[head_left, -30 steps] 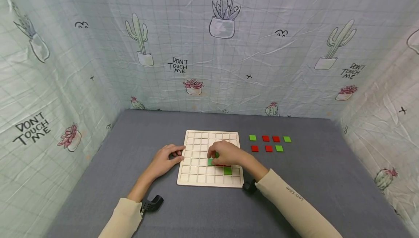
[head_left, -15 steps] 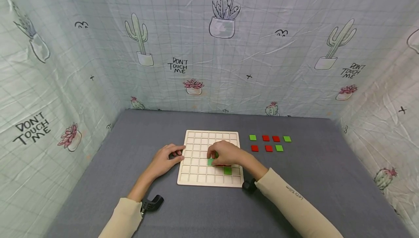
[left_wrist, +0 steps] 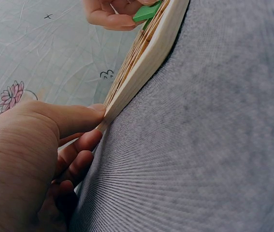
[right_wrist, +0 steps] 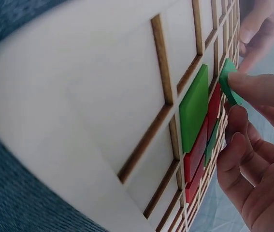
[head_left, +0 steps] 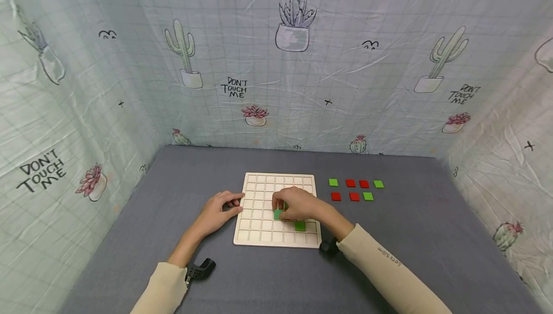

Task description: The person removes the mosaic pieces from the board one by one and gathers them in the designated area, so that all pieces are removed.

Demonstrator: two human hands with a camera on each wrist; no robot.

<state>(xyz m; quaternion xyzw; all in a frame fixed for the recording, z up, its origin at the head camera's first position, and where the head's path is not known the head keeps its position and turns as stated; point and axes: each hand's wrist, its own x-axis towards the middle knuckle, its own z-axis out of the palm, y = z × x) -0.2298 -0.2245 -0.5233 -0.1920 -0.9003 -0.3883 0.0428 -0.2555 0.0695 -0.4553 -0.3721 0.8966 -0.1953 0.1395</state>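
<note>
A light wooden grid board (head_left: pixel 259 233) lies on the grey cloth. My left hand (head_left: pixel 217 211) holds its left edge, thumb and index fingertips at the rim; the left wrist view shows this thumb (left_wrist: pixel 81 118) against the wood. Over the board's middle, my right hand (head_left: pixel 298 203) pinches a green square tile (right_wrist: pixel 229 83), which looks tilted in the right wrist view. Close by, another green tile (right_wrist: pixel 194 108) sits in a grid cell, with red tiles (right_wrist: pixel 194 147) and a further green one beyond it. From the head view, my right hand covers most of these.
Right of the board, loose green tiles (head_left: pixel 368 196) and red tiles (head_left: pixel 336 197) lie in two rows on the cloth. A printed fabric wall (head_left: pixel 285 78) stands behind and at both sides. Dark devices (head_left: pixel 202 269) are strapped to both wrists.
My right hand has shifted very slightly left with the green tile, and now covers the red seen beneath it before. My left hand stays at the board's edge.
</note>
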